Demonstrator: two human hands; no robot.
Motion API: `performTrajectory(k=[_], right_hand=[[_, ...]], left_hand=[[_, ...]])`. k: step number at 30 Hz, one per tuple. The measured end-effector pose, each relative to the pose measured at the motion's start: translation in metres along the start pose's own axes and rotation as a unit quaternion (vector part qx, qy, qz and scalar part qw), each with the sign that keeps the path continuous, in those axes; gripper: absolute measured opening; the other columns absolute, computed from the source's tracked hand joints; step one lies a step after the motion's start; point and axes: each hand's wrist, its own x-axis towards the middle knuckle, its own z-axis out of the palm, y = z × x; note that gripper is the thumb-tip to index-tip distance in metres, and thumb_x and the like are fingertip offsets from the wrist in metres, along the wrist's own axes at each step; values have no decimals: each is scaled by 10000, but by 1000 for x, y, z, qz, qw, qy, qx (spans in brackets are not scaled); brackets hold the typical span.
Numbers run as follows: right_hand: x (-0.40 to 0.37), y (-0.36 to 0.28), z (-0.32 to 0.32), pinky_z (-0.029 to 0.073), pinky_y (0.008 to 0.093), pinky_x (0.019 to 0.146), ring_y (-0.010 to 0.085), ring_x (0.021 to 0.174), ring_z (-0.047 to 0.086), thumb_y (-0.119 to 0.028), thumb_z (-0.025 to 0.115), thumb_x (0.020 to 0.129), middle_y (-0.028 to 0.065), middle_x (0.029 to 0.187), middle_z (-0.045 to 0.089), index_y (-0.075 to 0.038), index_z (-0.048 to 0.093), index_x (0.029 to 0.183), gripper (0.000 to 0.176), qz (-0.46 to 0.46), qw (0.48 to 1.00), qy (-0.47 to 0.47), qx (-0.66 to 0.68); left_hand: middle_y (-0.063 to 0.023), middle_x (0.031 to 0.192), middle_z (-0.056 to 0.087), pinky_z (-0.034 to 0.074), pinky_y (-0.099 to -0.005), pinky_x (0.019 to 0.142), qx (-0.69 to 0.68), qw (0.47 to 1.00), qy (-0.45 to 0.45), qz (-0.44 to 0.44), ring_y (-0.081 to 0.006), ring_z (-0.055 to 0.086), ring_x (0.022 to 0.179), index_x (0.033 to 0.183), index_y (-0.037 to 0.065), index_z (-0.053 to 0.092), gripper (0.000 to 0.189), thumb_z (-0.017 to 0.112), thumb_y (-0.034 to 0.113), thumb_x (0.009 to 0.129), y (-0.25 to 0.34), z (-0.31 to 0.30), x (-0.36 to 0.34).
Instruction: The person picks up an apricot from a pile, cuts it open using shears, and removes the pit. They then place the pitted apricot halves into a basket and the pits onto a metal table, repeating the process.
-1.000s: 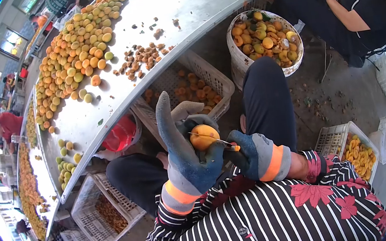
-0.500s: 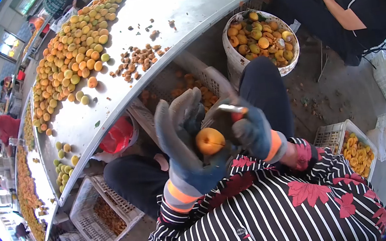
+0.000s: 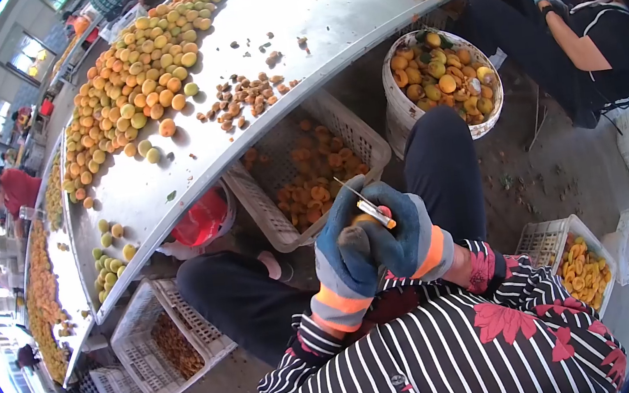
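My gloved left hand (image 3: 345, 252) and gloved right hand (image 3: 404, 225) are pressed together in front of my lap. The left one is closed round an apricot (image 3: 366, 217), of which only a small orange patch shows between the gloves. In my right fist is a small knife (image 3: 374, 211) with a thin blade pointing up and left; a bit of red shows beside its grip. The fingers hide where blade and fruit meet. Just beyond my hands, a plastic crate (image 3: 288, 239) on the floor holds apricot halves (image 3: 306, 193).
Whole apricots (image 3: 150, 75) and brown pits (image 3: 247, 99) lie on the metal table (image 3: 294, 34). A white bucket (image 3: 397, 119) of fruit stands past my knee. Crates flank me, one with fruit pieces (image 3: 582, 266). A co-worker (image 3: 586, 45) sits at right.
My left hand, spread with the apricot in its palm before, has closed round it. The right hand has brought the knife in against it. The view has shifted slightly.
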Motion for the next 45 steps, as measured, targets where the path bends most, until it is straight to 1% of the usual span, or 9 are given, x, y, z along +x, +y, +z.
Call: performTrajectory(k=[7, 10, 13, 25, 30, 36, 39, 42, 45], right_hand=[[3, 5, 8, 484, 351, 539, 291, 599, 639, -135, 661, 828, 138, 723, 628, -20, 587, 943, 179, -61, 997, 37, -1], [8, -1, 7, 468, 361, 519, 306, 573, 620, -140, 667, 821, 128, 690, 609, -23, 588, 903, 163, -74, 996, 35, -30], [15, -7, 7, 463, 367, 516, 312, 570, 616, -150, 675, 819, 127, 683, 603, -25, 590, 886, 166, -94, 994, 37, -41], [24, -4, 2, 497, 360, 600, 314, 682, 655, -154, 691, 786, 127, 819, 653, -23, 626, 954, 223, -125, 988, 43, -77], [33, 6, -1, 453, 396, 550, 330, 613, 593, -233, 712, 765, 121, 722, 604, -48, 618, 904, 251, -175, 980, 38, -90], [33, 14, -15, 443, 419, 546, 341, 624, 585, -236, 723, 723, 127, 713, 580, -68, 614, 863, 244, -219, 966, -15, -135], [27, 21, -20, 473, 397, 572, 358, 664, 603, -192, 709, 741, 142, 732, 588, -50, 621, 894, 227, -189, 975, -62, -96], [19, 19, -16, 513, 317, 640, 243, 721, 663, -149, 648, 871, 133, 809, 657, -1, 632, 979, 184, 10, 1000, -2, 16], [24, 34, -14, 513, 256, 678, 67, 763, 607, -158, 625, 938, 65, 823, 673, 26, 634, 1075, 229, 106, 992, 11, 64]], left_hand=[[-79, 1196, 599, 469, -292, 947, 61, 995, 83, -8, -169, 594, 1060, 1350, 3, 488, 526, 526, 382, 987, -4, 8, 0], [-82, 1194, 600, 469, -295, 947, -211, 970, 108, -53, -173, 591, 1060, 1355, 9, 488, 506, 547, 339, 976, -14, 8, 0], [-114, 1220, 595, 471, -298, 977, 78, 992, 97, 31, -198, 593, 1100, 1399, 0, 431, 480, 438, 307, 1030, 2, 7, 0], [-70, 1104, 620, 484, -283, 900, -177, 975, 132, -10, -154, 597, 1000, 1299, -1, 535, 447, 624, 228, 924, 1, 13, 13], [-73, 1124, 625, 488, -288, 907, 80, 987, 114, 77, -187, 609, 996, 1277, 4, 547, 397, 603, 179, 925, 2, 9, 19], [-109, 1178, 607, 473, -313, 945, -176, 983, 31, -45, -204, 603, 1056, 1286, 28, 511, 455, 654, 156, 874, -38, -2, 12], [-120, 1188, 603, 459, -299, 952, -372, 896, 29, -239, -201, 602, 1066, 1252, 39, 497, 431, 651, 104, 855, -24, -6, 15], [-135, 1107, 644, 518, -373, 870, -121, 974, 27, -190, -259, 631, 1007, 1243, 25, 544, 442, 464, 389, 1007, -42, -15, 15], [-119, 1004, 639, 503, -304, 728, 34, 995, -28, -86, -214, 626, 868, 1206, 24, 551, 397, 475, 354, 998, -34, -28, 18]])
